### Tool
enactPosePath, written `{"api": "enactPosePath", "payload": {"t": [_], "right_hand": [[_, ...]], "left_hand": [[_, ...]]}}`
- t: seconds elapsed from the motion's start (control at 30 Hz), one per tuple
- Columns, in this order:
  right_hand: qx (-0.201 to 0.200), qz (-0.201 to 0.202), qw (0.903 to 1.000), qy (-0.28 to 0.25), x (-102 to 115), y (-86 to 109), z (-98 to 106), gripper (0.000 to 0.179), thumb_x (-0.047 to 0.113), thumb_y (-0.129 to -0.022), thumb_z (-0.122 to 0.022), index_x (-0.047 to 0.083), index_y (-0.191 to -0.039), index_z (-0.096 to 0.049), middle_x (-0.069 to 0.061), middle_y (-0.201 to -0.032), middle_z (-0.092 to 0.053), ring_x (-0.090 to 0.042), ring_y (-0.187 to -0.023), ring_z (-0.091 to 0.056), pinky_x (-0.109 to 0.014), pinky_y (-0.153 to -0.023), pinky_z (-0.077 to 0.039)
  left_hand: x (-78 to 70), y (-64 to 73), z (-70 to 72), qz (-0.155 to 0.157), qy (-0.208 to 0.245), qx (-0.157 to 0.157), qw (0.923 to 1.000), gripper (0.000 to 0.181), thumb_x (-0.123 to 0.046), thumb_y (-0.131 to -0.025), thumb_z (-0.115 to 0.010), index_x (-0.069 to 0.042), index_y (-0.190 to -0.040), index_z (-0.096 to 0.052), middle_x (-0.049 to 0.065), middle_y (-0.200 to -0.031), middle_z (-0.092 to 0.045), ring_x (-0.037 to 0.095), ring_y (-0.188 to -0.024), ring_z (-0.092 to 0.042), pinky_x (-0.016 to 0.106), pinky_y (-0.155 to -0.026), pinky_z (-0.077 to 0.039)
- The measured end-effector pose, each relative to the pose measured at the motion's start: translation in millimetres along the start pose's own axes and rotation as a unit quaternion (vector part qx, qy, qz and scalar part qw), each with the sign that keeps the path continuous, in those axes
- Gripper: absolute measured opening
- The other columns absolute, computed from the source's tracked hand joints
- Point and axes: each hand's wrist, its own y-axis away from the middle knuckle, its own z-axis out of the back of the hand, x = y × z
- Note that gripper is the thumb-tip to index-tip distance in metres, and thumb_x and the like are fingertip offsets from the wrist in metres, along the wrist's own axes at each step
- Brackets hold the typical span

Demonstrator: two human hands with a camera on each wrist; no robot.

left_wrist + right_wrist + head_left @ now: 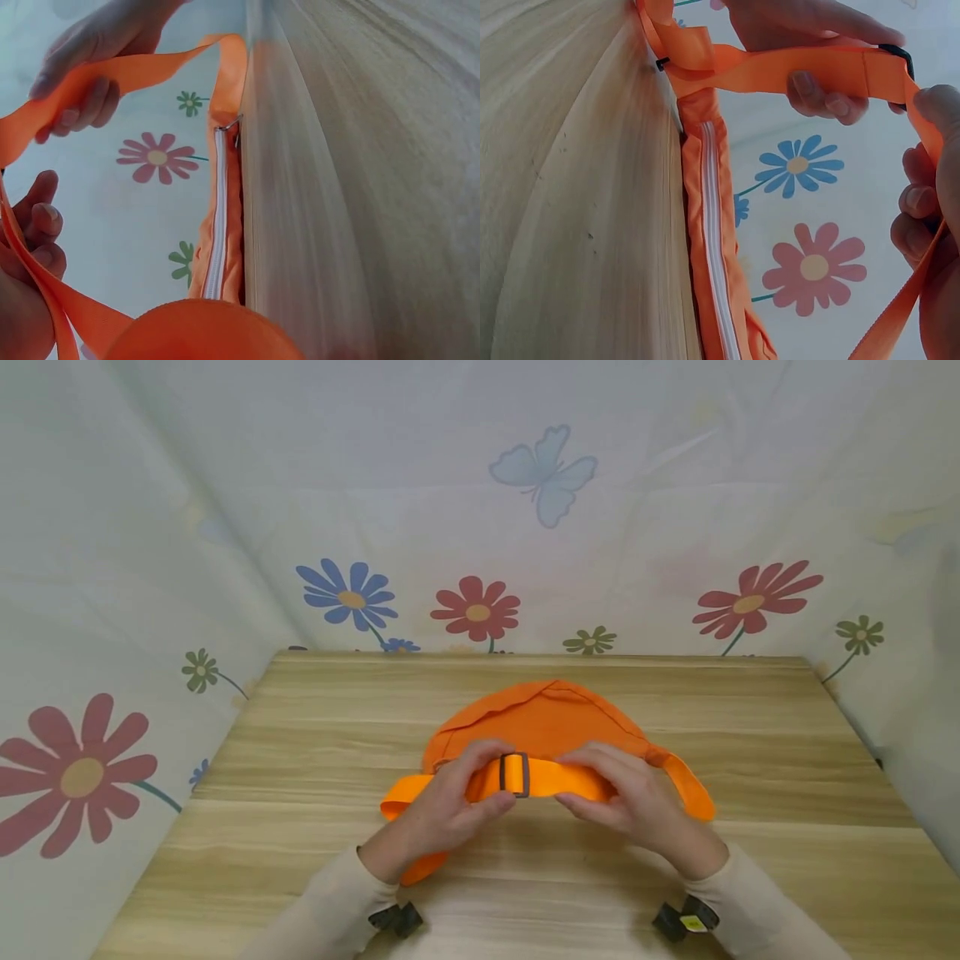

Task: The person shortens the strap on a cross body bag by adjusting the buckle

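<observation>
An orange waist bag [525, 718] lies on the table, its curved edge to the back. Its white zipper [714, 232] appears closed along the visible part in the right wrist view. In front of the bag, an orange webbing strap [555, 779] is held up between both hands. A black slider buckle [526, 777] sits on the strap near the left fingertips. My left hand [450, 802] pinches the strap just left of the buckle, thumb below and fingers above. My right hand [637, 793] grips the strap farther right, its thumb along the lower edge.
The wood-grain table [315, 718] extends on all sides of the bag. Loose strap loops hang at the bag's left [405, 789] and right [693, 793] ends. A white flower-printed cloth [405, 510] stands behind and beside the table.
</observation>
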Motion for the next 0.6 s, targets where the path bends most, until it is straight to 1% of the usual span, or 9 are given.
{"api": "enactPosePath", "payload": {"t": [0.07,0.17,0.27,0.43,0.53,0.6], "right_hand": [[-0.001,0.0,0.9999,-0.011,0.8,-1.1,-2.3,0.033,0.032,-0.099,-0.081,0.01,-0.123,-0.073,-0.003,-0.109,-0.076,-0.011,-0.09,-0.066,-0.015,-0.079,-0.055],[-0.005,0.004,0.9997,-0.024,2.7,-3.5,-6.2,0.039,0.042,-0.104,-0.071,0.008,-0.123,-0.073,-0.004,-0.109,-0.076,-0.012,-0.088,-0.066,-0.016,-0.077,-0.055],[-0.011,0.013,0.9996,-0.024,5.3,-6.9,-9.2,0.041,0.043,-0.104,-0.071,0.007,-0.122,-0.073,-0.005,-0.107,-0.076,-0.013,-0.087,-0.067,-0.017,-0.076,-0.055],[-0.006,0.018,0.9998,0.002,10.4,-10.0,-12.0,0.043,0.045,-0.103,-0.071,0.007,-0.122,-0.073,-0.004,-0.108,-0.076,-0.014,-0.089,-0.068,-0.017,-0.077,-0.057],[0.009,0.014,0.9996,0.021,10.4,-8.4,-10.3,0.043,0.042,-0.101,-0.077,0.008,-0.125,-0.072,-0.002,-0.11,-0.076,-0.014,-0.091,-0.068,-0.018,-0.079,-0.058],[0.023,0.003,0.9993,0.031,8.7,-5.5,-6.5,0.043,0.039,-0.097,-0.082,0.009,-0.128,-0.072,-0.001,-0.113,-0.076,-0.013,-0.093,-0.069,-0.018,-0.081,-0.058]], "left_hand": [[0.6,-0.6,-0.8,-0.015,-0.005,-0.004,0.9999,0.052,-0.02,-0.103,-0.074,-0.011,-0.148,-0.048,0.005,-0.133,-0.067,0.013,-0.107,-0.065,0.031,-0.098,-0.058],[0.3,-1.7,-1.9,-0.034,-0.022,-0.009,0.9991,0.051,-0.021,-0.103,-0.075,-0.013,-0.147,-0.05,0.005,-0.132,-0.068,0.015,-0.109,-0.066,0.032,-0.101,-0.059],[-0.2,-2.9,-2.8,-0.043,-0.035,-0.011,0.9984,0.051,-0.024,-0.103,-0.076,-0.014,-0.146,-0.05,0.004,-0.13,-0.069,0.015,-0.108,-0.067,0.033,-0.101,-0.059],[-1.9,-5.9,-4.8,-0.037,-0.041,-0.011,0.9984,0.051,-0.02,-0.099,-0.079,-0.016,-0.143,-0.054,0.0,-0.126,-0.07,0.014,-0.107,-0.066,0.034,-0.1,-0.06],[-2.0,-6.5,-5.2,-0.029,-0.042,-0.013,0.9986,0.045,-0.023,-0.1,-0.078,-0.018,-0.14,-0.059,-0.002,-0.121,-0.07,0.013,-0.105,-0.066,0.033,-0.098,-0.059],[-1.5,-5.5,-4.0,-0.024,-0.041,-0.02,0.9987,0.041,-0.025,-0.102,-0.075,-0.017,-0.139,-0.061,-0.002,-0.117,-0.07,0.013,-0.103,-0.065,0.032,-0.095,-0.058]]}}
